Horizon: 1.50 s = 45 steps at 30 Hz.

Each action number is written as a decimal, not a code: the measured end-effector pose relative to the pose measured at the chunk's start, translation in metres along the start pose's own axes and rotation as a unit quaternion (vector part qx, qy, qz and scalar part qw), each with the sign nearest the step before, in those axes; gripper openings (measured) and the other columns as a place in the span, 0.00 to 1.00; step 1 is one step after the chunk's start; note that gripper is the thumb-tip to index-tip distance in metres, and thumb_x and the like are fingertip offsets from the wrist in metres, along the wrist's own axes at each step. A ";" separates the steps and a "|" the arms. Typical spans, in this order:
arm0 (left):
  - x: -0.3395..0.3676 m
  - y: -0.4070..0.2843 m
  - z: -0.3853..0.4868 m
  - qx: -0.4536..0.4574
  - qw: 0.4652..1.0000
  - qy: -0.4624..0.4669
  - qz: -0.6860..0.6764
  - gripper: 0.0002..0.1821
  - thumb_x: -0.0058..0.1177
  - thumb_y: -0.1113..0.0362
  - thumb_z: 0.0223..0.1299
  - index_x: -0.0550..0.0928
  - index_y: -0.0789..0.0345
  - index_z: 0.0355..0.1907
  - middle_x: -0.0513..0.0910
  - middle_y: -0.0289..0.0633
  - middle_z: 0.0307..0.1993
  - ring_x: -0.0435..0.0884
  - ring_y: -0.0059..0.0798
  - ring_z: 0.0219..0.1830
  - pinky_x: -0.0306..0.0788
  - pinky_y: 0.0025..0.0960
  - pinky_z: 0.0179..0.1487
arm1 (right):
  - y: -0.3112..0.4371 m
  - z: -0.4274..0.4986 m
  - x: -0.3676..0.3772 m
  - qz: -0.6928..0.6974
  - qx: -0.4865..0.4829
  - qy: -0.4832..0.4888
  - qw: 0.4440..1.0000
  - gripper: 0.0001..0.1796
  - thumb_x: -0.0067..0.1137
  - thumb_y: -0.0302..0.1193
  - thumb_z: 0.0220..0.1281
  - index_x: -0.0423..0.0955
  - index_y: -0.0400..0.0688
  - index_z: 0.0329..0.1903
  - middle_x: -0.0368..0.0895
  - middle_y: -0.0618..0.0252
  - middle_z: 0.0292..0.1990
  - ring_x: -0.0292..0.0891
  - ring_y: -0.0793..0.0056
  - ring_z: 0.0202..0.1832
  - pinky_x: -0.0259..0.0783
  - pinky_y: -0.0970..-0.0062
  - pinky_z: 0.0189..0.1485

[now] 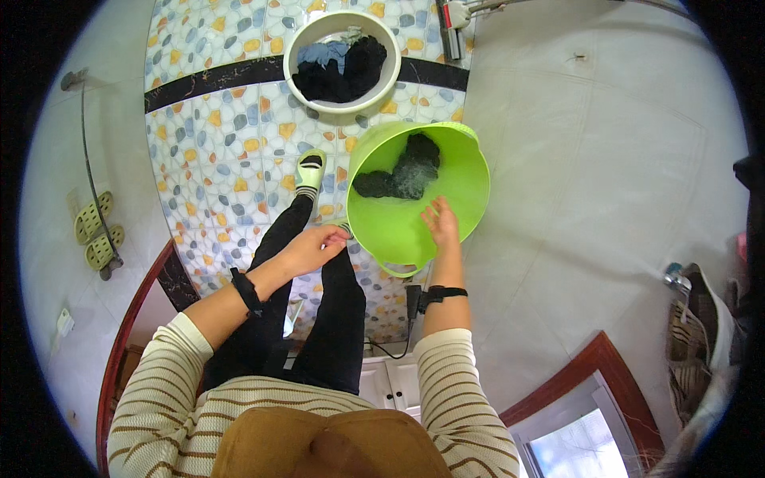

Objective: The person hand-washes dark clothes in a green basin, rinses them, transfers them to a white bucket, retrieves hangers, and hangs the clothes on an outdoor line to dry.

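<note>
A tall green plastic tub stands on the tiled floor, with wet black cloth lying in its far part and what looks like water splashing on it. My right hand is over the tub's near right side, fingers apart, holding nothing and not touching the cloth. Just left of the tub, my left hand hangs above my leg with its fingers loosely curled; whether it holds anything cannot be told. Beyond the tub, a round white basin holds black clothes and a light blue cloth.
A squeegee-like mop head leans by the right wall at the top. Green slippers hang from a rail on the left wall. Shoes sit at far right. A white cabinet with a dark cable is behind my legs.
</note>
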State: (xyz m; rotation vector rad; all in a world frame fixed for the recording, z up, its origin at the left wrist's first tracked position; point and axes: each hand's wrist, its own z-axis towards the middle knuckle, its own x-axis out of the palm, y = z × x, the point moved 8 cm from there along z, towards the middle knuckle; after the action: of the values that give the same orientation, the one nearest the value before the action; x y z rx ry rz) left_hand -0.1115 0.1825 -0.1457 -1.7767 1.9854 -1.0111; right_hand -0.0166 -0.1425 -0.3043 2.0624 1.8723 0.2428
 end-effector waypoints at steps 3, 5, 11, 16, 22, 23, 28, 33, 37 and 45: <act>0.014 0.028 0.020 -0.043 0.998 0.015 -0.048 0.14 0.48 0.65 0.66 0.75 0.70 0.51 0.80 0.40 0.43 0.78 0.21 0.46 0.70 0.25 0.51 | -0.058 0.039 0.030 -0.394 -0.016 0.049 0.918 0.34 0.55 0.46 0.60 0.61 0.41 0.64 0.71 0.47 0.58 0.69 0.59 0.59 0.68 0.64 0.56; 0.021 0.050 0.032 -0.063 0.994 0.012 -0.089 0.14 0.48 0.65 0.67 0.76 0.69 0.50 0.80 0.40 0.43 0.77 0.21 0.46 0.70 0.25 0.52 | -0.096 0.058 0.050 -0.465 -0.054 0.096 0.878 0.34 0.56 0.46 0.59 0.62 0.41 0.64 0.72 0.44 0.55 0.71 0.56 0.57 0.67 0.66 0.57; 0.043 0.105 0.061 -0.099 0.974 0.005 -0.204 0.14 0.47 0.64 0.69 0.75 0.70 0.50 0.79 0.37 0.42 0.75 0.19 0.47 0.68 0.23 0.55 | -0.151 0.115 0.089 -0.584 -0.094 0.125 0.796 0.35 0.55 0.43 0.61 0.58 0.43 0.67 0.63 0.45 0.63 0.62 0.53 0.64 0.64 0.62 0.61; 0.039 0.130 0.078 -0.101 0.980 -0.004 -0.173 0.10 0.46 0.69 0.67 0.75 0.69 0.48 0.79 0.36 0.41 0.76 0.18 0.45 0.69 0.23 0.51 | -0.159 0.189 0.125 -0.766 -0.175 0.073 0.614 0.41 0.60 0.33 0.58 0.49 0.53 0.71 0.52 0.51 0.69 0.50 0.51 0.70 0.63 0.55 0.64; 0.027 0.139 0.091 -0.127 0.971 -0.008 -0.202 0.12 0.46 0.67 0.68 0.74 0.70 0.50 0.79 0.38 0.43 0.76 0.21 0.48 0.68 0.25 0.54 | -0.207 0.218 0.092 -0.762 0.014 0.112 0.638 0.37 0.59 0.36 0.58 0.53 0.53 0.68 0.67 0.53 0.59 0.62 0.52 0.62 0.71 0.56 0.57; 0.031 0.136 0.092 -0.125 0.967 -0.004 -0.223 0.13 0.46 0.67 0.68 0.74 0.70 0.51 0.79 0.38 0.43 0.76 0.21 0.48 0.68 0.25 0.54 | -0.204 0.206 0.078 -0.757 0.048 0.109 0.643 0.35 0.60 0.38 0.57 0.57 0.52 0.66 0.70 0.52 0.56 0.65 0.52 0.60 0.73 0.57 0.55; 0.065 0.123 0.102 -0.226 0.911 -0.016 -0.344 0.19 0.47 0.57 0.67 0.70 0.63 0.57 0.76 0.38 0.51 0.75 0.26 0.53 0.67 0.32 0.59 | -0.076 0.098 0.030 -0.646 -0.150 0.028 0.748 0.32 0.62 0.42 0.50 0.66 0.45 0.57 0.76 0.51 0.44 0.73 0.51 0.48 0.73 0.55 0.44; 0.095 0.077 0.156 -0.246 0.909 -0.079 -0.326 0.47 0.56 0.42 0.56 0.50 0.60 0.70 0.61 0.44 0.65 0.63 0.39 0.64 0.57 0.41 0.65 | 0.040 -0.072 -0.004 -0.507 -0.366 0.000 0.780 0.26 0.65 0.30 0.41 0.70 0.41 0.47 0.74 0.47 0.40 0.70 0.45 0.44 0.68 0.56 0.44; 0.125 0.047 0.206 -0.268 0.903 -0.093 -0.323 0.67 0.63 0.37 0.44 0.30 0.60 0.72 0.49 0.49 0.71 0.58 0.48 0.68 0.54 0.47 0.67 | 0.081 -0.183 -0.011 -0.487 -0.454 0.073 0.742 0.27 0.67 0.24 0.38 0.69 0.40 0.47 0.72 0.50 0.41 0.67 0.46 0.45 0.65 0.58 0.49; 0.161 0.001 0.216 -0.084 0.958 -0.054 -0.269 0.44 0.59 0.66 0.48 0.53 0.68 0.67 0.75 0.47 0.50 0.77 0.35 0.48 0.72 0.35 0.51 | 0.020 -0.130 -0.057 -0.220 -0.183 0.249 0.925 0.30 0.58 0.32 0.56 0.62 0.47 0.62 0.60 0.57 0.65 0.56 0.62 0.66 0.55 0.64 0.66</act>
State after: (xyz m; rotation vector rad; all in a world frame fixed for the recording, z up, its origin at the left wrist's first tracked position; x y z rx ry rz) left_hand -0.0070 -0.0367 -0.2628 -2.4899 1.5897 -0.8755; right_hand -0.0496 -0.1821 -0.1710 1.3653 2.2950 0.9883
